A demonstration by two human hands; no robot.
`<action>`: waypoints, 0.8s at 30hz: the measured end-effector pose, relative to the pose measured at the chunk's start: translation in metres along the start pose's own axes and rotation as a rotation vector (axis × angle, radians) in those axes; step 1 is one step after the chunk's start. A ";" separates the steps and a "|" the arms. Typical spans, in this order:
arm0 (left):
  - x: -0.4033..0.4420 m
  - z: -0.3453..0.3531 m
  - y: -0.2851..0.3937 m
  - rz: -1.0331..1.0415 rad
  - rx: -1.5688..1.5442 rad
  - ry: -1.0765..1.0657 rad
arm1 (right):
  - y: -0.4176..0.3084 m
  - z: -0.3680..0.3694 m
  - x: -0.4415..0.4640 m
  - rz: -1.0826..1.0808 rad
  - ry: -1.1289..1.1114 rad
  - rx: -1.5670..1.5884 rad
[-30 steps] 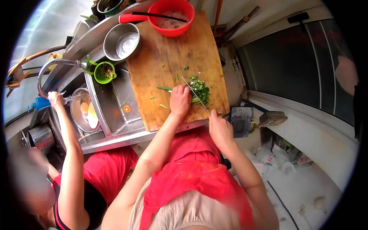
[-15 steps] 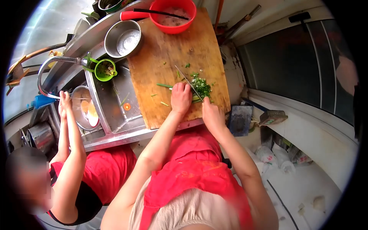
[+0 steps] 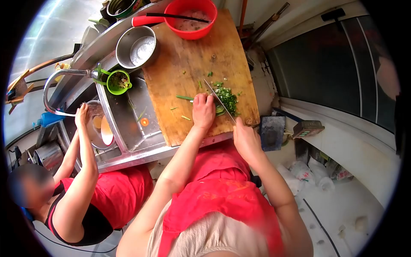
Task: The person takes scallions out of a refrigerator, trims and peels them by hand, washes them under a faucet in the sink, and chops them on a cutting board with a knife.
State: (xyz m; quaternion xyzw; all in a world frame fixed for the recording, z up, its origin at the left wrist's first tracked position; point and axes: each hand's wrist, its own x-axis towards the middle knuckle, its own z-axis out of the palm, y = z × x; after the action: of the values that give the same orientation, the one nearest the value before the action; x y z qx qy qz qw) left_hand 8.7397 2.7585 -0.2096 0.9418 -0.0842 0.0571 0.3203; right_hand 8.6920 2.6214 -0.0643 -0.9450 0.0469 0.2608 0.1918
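My right hand (image 3: 247, 136) is closed around the handle of a kitchen knife (image 3: 220, 101), whose narrow blade points away from me across the wooden cutting board (image 3: 180, 55). Beside the blade, my left hand (image 3: 204, 112) presses down with curled fingers on green onion stalks (image 3: 220, 110); its fingertips are partly hidden. On the far side of the blade lies a pile of chopped green onion (image 3: 228, 97). Stray bits are scattered around it, and a longer green piece (image 3: 184, 97) lies left of my hand.
A red bowl (image 3: 191, 33) with pinkish contents and a metal pot (image 3: 136, 47) stand at the back. Left is a sink (image 3: 124, 109) with a green strainer cup (image 3: 118, 82). A co-worker's hands (image 3: 82, 115) are under the faucet (image 3: 55, 77) by another basin.
The knife and my right hand have shifted slightly right and toward me, while my left hand stays about in place. The co-worker's hands have moved a little right and down.
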 end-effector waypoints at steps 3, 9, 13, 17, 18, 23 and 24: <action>0.008 -0.005 -0.001 -0.028 0.003 -0.034 | 0.000 0.020 0.018 0.014 0.032 0.040; 0.001 0.001 -0.001 -0.026 -0.031 -0.004 | -0.006 0.005 0.012 -0.003 0.033 0.041; 0.000 0.001 -0.001 -0.049 -0.015 -0.018 | 0.001 0.020 0.002 0.058 0.015 0.078; -0.001 0.001 -0.003 -0.047 -0.053 -0.014 | -0.001 0.031 0.035 -0.032 0.105 0.085; -0.005 0.003 -0.003 -0.063 -0.063 -0.009 | 0.004 0.030 0.035 -0.064 0.108 0.021; -0.009 0.001 -0.001 -0.121 -0.133 0.063 | -0.006 0.009 -0.010 -0.016 0.056 0.071; -0.009 0.001 -0.002 -0.124 -0.133 0.060 | -0.006 0.010 -0.014 -0.007 0.044 0.062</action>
State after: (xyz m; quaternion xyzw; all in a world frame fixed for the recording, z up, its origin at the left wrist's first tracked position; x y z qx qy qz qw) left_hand 8.7311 2.7610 -0.2132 0.9198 -0.0197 0.0595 0.3874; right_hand 8.6766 2.6311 -0.0629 -0.9442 0.0557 0.2378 0.2210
